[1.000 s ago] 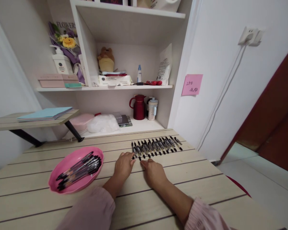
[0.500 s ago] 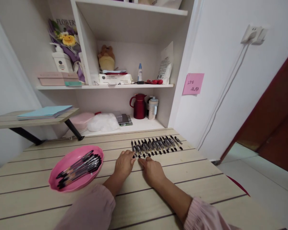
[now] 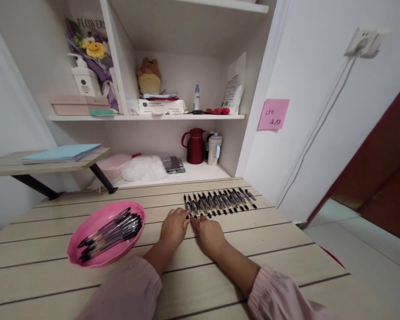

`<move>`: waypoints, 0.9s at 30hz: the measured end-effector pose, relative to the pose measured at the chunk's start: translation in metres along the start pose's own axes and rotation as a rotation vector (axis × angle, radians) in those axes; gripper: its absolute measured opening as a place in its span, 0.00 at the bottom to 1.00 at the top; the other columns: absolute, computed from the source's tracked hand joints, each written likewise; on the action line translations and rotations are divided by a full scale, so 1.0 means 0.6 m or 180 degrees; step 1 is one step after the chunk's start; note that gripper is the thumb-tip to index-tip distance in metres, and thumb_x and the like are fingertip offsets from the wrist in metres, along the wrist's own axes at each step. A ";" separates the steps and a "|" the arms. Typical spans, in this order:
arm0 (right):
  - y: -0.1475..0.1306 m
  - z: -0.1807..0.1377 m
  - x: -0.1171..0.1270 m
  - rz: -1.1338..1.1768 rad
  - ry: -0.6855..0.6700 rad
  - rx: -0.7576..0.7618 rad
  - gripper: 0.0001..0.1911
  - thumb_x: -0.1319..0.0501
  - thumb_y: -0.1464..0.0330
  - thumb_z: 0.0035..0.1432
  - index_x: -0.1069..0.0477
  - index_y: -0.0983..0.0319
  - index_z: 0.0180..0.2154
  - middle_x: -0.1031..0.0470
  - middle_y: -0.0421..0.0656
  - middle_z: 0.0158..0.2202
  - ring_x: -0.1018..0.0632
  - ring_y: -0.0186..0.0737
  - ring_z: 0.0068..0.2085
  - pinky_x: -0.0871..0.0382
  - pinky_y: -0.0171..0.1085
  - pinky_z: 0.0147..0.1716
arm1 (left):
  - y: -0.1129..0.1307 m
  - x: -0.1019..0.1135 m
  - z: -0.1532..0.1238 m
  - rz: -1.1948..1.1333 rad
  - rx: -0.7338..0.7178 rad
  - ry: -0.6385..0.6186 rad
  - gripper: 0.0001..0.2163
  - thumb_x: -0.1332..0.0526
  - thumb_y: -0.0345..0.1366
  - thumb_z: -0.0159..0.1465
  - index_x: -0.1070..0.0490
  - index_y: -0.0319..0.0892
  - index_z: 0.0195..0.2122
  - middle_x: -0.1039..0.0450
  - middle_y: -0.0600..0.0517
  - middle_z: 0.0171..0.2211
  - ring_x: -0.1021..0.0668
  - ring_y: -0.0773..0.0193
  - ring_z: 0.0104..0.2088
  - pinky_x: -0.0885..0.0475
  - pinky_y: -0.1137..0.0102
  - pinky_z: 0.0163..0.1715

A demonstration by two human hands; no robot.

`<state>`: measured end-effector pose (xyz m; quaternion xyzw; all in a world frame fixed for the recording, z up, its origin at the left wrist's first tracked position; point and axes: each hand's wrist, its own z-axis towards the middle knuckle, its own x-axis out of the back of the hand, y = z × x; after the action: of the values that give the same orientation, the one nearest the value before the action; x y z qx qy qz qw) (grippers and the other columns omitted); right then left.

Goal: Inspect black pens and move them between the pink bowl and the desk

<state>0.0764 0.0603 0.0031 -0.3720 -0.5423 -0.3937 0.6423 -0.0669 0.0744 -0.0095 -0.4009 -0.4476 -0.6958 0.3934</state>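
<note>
A row of several black-and-clear pens (image 3: 220, 202) lies side by side on the wooden table, tips and ends pointing toward and away from me. My left hand (image 3: 174, 227) is at the row's left end, its fingers pinched at the near end of the leftmost pen (image 3: 185, 200). Beside it, my right hand (image 3: 209, 233) is closed, with a fingertip touching the near ends of the left-hand pens. Whether it grips one is hidden. To the left stands a pink scalloped tray (image 3: 86, 222) holding a bundle of similar pens (image 3: 115, 231).
The striped wooden table (image 3: 280, 266) meets a white shelf unit at the back. On the shelves are a red jug (image 3: 195, 146), a speckled cup (image 3: 214, 150) and a white plastic bag (image 3: 144, 169). A raised stand (image 3: 96, 166) with blue paper (image 3: 62, 152) is at left.
The view has shifted slightly. My right hand has moved a little to the left, closer to my left hand, at the near ends of the pens. The pens and tray look the same.
</note>
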 end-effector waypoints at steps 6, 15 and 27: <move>-0.001 0.001 -0.002 -0.0037 0.0018 0.0041 0.19 0.51 0.75 0.55 0.35 0.59 0.48 0.26 0.49 0.36 0.24 0.42 0.32 0.37 0.35 0.28 | -0.001 -0.001 0.000 -0.0036 -0.0021 -0.0007 0.15 0.48 0.33 0.62 0.33 0.45 0.49 0.30 0.48 0.46 0.32 0.59 0.45 0.39 0.67 0.45; -0.003 0.005 0.004 -0.0018 -0.0055 0.0055 0.19 0.53 0.74 0.57 0.36 0.61 0.50 0.26 0.50 0.36 0.24 0.43 0.33 0.37 0.35 0.29 | -0.003 -0.003 0.000 -0.0149 -0.0032 0.0060 0.15 0.48 0.33 0.61 0.32 0.45 0.49 0.30 0.48 0.45 0.32 0.58 0.44 0.39 0.67 0.44; -0.002 -0.073 0.044 0.0196 -0.0261 0.0189 0.16 0.46 0.78 0.47 0.31 0.63 0.39 0.28 0.49 0.36 0.25 0.40 0.33 0.39 0.33 0.30 | -0.001 0.005 -0.003 -0.0479 0.0326 0.0231 0.20 0.44 0.36 0.58 0.35 0.41 0.52 0.30 0.45 0.45 0.29 0.58 0.44 0.38 0.67 0.46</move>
<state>0.0960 0.0175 0.0236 -0.3851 -0.5680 -0.3418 0.6421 -0.0687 0.0724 -0.0075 -0.3200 -0.4969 -0.7137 0.3759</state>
